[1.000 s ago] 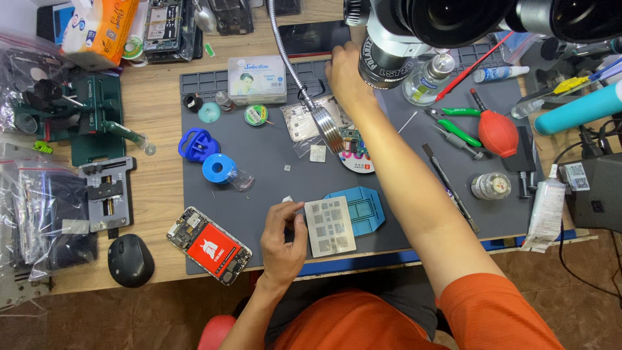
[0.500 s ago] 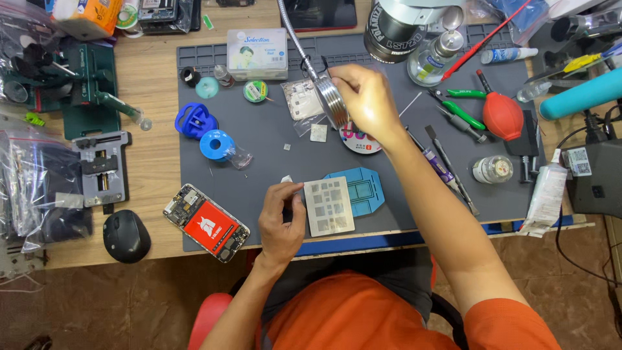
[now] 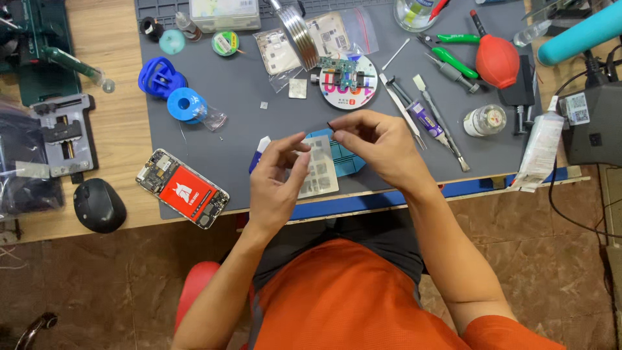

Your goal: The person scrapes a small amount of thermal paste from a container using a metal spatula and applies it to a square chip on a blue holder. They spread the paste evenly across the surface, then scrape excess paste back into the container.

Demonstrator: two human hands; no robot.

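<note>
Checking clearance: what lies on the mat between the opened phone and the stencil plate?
In the head view, between the phone and the stencil lies a small blue-and-white tool; the left hand hovers there too.

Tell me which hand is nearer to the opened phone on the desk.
Left. The left hand is just to the right of the opened phone; the right hand is farther right, beyond the metal stencil.

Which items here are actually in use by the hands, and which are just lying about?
In use: left hand, right hand, metal stencil plate, blue holder under it.
Lying about: opened phone, red air blower, green-handled tweezers, computer mouse, blue suction cup.
</note>
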